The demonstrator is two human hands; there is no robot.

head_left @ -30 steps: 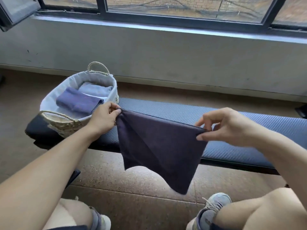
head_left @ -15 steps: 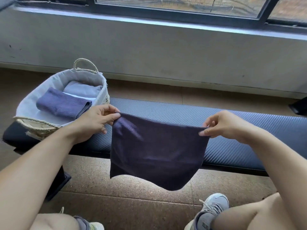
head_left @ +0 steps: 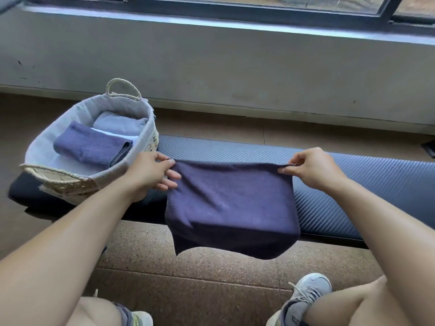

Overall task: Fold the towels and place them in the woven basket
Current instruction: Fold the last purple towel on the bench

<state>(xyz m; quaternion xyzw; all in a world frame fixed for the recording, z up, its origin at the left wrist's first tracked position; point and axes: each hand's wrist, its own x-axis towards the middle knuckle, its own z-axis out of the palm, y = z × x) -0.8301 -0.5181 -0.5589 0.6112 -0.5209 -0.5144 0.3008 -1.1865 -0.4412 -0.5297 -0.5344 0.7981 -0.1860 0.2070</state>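
Observation:
A dark purple towel (head_left: 231,205) hangs doubled over, stretched between my hands above the padded bench (head_left: 376,184). My left hand (head_left: 150,175) pinches its top left corner and my right hand (head_left: 310,169) pinches its top right corner. The towel's lower edge droops past the bench's front edge toward the floor. To the left, on the bench end, stands the woven basket (head_left: 58,182) with a pale cloth lining. Inside it lie a folded blue-purple towel (head_left: 91,148) and, behind that, a folded light grey towel (head_left: 117,124).
The dark bench runs left to right in front of a grey wall under a window. The speckled brown floor (head_left: 211,278) lies below. My knees and grey shoes (head_left: 303,295) show at the bottom edge.
The towel has gone from hanging as a slanted point to a squarer, evenly hung shape. Both hands have lowered it closer to the bench, still holding the top corners.

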